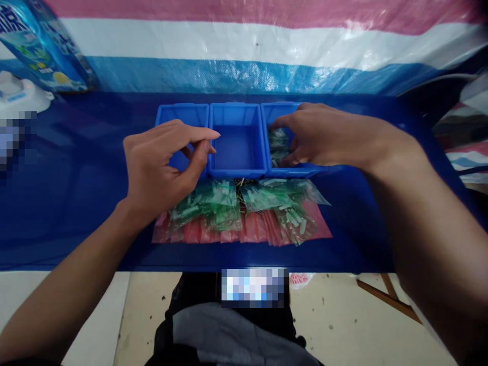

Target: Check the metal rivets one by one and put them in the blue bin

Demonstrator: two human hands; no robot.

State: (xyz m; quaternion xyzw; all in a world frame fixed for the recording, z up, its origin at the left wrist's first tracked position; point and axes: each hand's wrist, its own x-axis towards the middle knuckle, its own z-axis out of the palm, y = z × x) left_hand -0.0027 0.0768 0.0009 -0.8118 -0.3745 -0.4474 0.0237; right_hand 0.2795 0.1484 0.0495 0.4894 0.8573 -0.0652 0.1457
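Observation:
My left hand [163,165] hangs over the left blue bin [183,110]. Its thumb and index finger come together in a pinch, and anything between them is too small to make out. With thumb and fingers apart, my right hand [324,133] reaches into the right blue bin [292,172], touching or just above a heap of small clear plastic packets [278,145]. The middle blue bin [234,152] shows its bare floor. In front of the bins lie green-tinted clear bags [224,203] with small pale pieces inside, on top of a row of pink bags [253,229].
Thin metal pieces [240,190] lie between the green-tinted bags. A blue detergent bag [46,51] and a white device [23,96] stand at the back left. The blue table [76,203] ends at my lap, where a blurred screen [253,288] rests. A striped sheet [244,40] hangs behind.

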